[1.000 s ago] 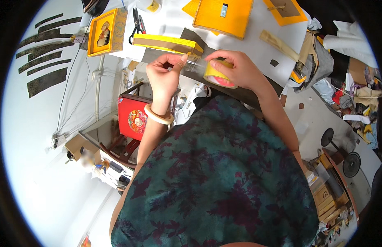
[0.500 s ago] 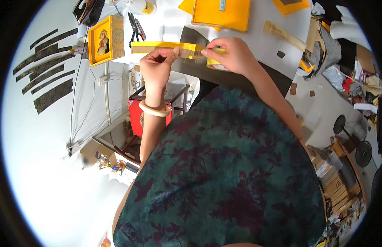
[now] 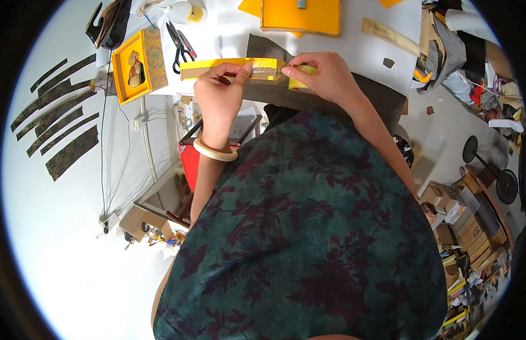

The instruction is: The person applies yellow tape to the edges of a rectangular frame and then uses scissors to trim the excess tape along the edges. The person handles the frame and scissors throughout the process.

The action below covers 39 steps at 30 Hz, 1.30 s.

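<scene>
Above the table's near edge, a long strip point(image 3: 206, 68) with a yellow band along its top and brown below runs left to right. My left hand point(image 3: 220, 96), a pale bangle on its wrist, pinches the strip near its middle between thumb and fingers. My right hand point(image 3: 328, 79) is closed round a roll of clear tape point(image 3: 298, 80) with a yellow look, partly hidden by the fingers. The right thumb and forefinger meet at the strip's right end, where a shiny clear layer lies over it. Beneath, a dark brown sheet point(image 3: 274, 93) hangs over the edge.
On the white table point(image 3: 229, 28) lie black-handled scissors point(image 3: 180, 45), a white bottle point(image 3: 186, 11), a yellow box point(image 3: 300, 17), a beige strip point(image 3: 390, 35) and a dark scrap point(image 3: 389, 63). A yellow-framed figure point(image 3: 132, 68) stands left. A red chair point(image 3: 190, 161) is below.
My view has shifted slightly, moving the table things up and a little left. Both hands keep their grips, and the clear layer at the strip's right end shows more plainly.
</scene>
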### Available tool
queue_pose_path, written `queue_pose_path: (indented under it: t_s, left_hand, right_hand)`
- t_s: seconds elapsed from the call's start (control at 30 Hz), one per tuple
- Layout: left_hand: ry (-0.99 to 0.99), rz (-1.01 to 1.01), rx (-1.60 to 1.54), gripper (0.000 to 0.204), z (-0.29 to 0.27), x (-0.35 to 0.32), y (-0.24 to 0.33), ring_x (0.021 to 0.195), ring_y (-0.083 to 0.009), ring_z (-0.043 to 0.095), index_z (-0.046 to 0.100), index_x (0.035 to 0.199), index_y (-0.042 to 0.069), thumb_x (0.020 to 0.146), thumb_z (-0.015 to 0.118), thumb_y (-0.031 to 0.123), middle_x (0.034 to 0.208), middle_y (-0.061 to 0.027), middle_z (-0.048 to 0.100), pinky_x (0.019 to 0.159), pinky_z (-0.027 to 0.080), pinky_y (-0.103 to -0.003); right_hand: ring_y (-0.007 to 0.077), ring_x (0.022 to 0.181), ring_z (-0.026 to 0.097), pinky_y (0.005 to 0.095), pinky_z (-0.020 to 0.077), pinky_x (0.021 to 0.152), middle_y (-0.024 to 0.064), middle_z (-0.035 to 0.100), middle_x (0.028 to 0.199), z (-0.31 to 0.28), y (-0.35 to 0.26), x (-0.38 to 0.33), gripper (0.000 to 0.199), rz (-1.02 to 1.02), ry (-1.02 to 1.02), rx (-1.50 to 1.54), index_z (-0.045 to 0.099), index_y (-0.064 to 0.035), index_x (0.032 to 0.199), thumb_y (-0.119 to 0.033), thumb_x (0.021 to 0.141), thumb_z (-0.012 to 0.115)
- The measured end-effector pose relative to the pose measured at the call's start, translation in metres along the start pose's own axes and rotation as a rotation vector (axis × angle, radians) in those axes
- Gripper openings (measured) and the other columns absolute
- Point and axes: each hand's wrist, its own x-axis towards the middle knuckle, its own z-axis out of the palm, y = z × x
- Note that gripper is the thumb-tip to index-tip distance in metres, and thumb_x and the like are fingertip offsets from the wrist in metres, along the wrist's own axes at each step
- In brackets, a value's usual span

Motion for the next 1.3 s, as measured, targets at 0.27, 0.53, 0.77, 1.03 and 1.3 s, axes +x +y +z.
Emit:
queue_pose_path:
  t_s: [0.27, 0.53, 0.77, 1.03, 1.3]
  left_hand:
    - [-0.033, 0.135, 0.209, 0.018, -0.007, 0.001, 0.010, 0.054, -0.0026, 0.044, 0.072, 0.081, -0.002, 0.082, 0.081, 0.013, 0.084, -0.0034, 0.063, 0.049, 0.034, -0.019]
    - [-0.062, 0.125, 0.151, 0.018, -0.004, 0.004, 0.005, 0.063, -0.0161, 0.063, 0.070, 0.079, -0.003, 0.079, 0.081, 0.011, 0.087, -0.0105, 0.062, 0.060, 0.050, -0.028]
    - [-0.118, 0.150, 0.120, 0.015, -0.003, 0.008, -0.008, 0.080, -0.0138, 0.068, 0.066, 0.082, -0.007, 0.085, 0.077, 0.003, 0.098, -0.0085, 0.057, 0.070, 0.053, -0.023]
    - [-0.107, 0.152, 0.104, 0.016, -0.003, 0.011, -0.011, 0.077, -0.0133, 0.068, 0.065, 0.080, -0.007, 0.084, 0.077, 0.004, 0.097, -0.0082, 0.057, 0.069, 0.054, -0.023]
    - [-0.127, 0.117, 0.114, 0.016, -0.004, 0.011, -0.010, 0.077, -0.0121, 0.067, 0.066, 0.080, -0.006, 0.084, 0.078, 0.004, 0.096, -0.0075, 0.057, 0.068, 0.053, -0.022]
  right_hand:
    - [0.0271, 0.067, 0.065, 0.0392, 0.0511, 0.067, 0.0104, 0.068, 0.071, 0.003, 0.002, -0.001, 0.039, 0.005, -0.003, 0.035, 0.078, -0.0130, 0.091, -0.051, 0.084, 0.071]
    - [0.0264, 0.066, 0.065, 0.0388, 0.0509, 0.066, 0.0102, 0.067, 0.068, 0.005, 0.003, -0.001, 0.044, 0.016, 0.020, 0.005, 0.078, -0.0111, 0.093, -0.054, 0.085, 0.069]
    - [0.0268, 0.066, 0.066, 0.0389, 0.0514, 0.065, 0.0108, 0.068, 0.069, 0.005, 0.002, 0.000, 0.047, 0.040, 0.012, -0.004, 0.078, -0.0107, 0.091, -0.056, 0.085, 0.067]
    - [0.0276, 0.066, 0.066, 0.0394, 0.0519, 0.065, 0.0108, 0.067, 0.068, 0.006, 0.002, 0.003, 0.048, 0.025, 0.035, -0.042, 0.079, -0.0111, 0.088, -0.057, 0.084, 0.068]
    - [0.0287, 0.066, 0.066, 0.0401, 0.0520, 0.066, 0.0112, 0.067, 0.069, 0.007, 0.004, 0.004, 0.046, 0.022, 0.029, -0.026, 0.079, -0.0122, 0.089, -0.056, 0.082, 0.069]
